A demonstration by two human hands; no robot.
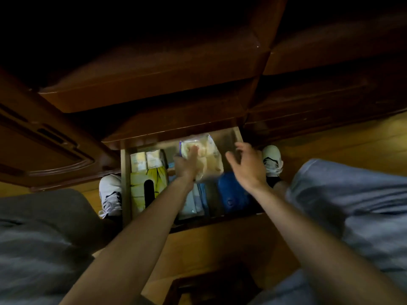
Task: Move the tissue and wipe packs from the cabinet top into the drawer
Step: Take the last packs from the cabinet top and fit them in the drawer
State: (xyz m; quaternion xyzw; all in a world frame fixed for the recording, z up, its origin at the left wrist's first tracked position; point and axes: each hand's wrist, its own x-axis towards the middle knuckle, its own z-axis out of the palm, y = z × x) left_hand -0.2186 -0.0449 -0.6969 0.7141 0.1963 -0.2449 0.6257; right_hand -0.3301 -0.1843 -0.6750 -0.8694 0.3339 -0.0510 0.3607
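pack (203, 159) gripped in left hand (185, 166) over drawer (126, 183), right hand (247, 166) beside, spread.

An open wooden drawer (126, 183) is seen from above, pulled out over a wooden floor (330, 137). Inside are laid a yellow-and-white pack (141, 190) at the left, pale packs (193, 203) in the middle and a blue item (233, 194) at the right. White shoes (110, 194) are planted on the floor beside the drawer.

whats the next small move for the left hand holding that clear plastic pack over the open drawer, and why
Probably lower the clear plastic tissue pack into the far right part of the open wooden drawer and let go. The left hand grips it above the drawer, the yellow pack and blue pack fill nearer spots, and the open right hand hovers beside it, free to steady.
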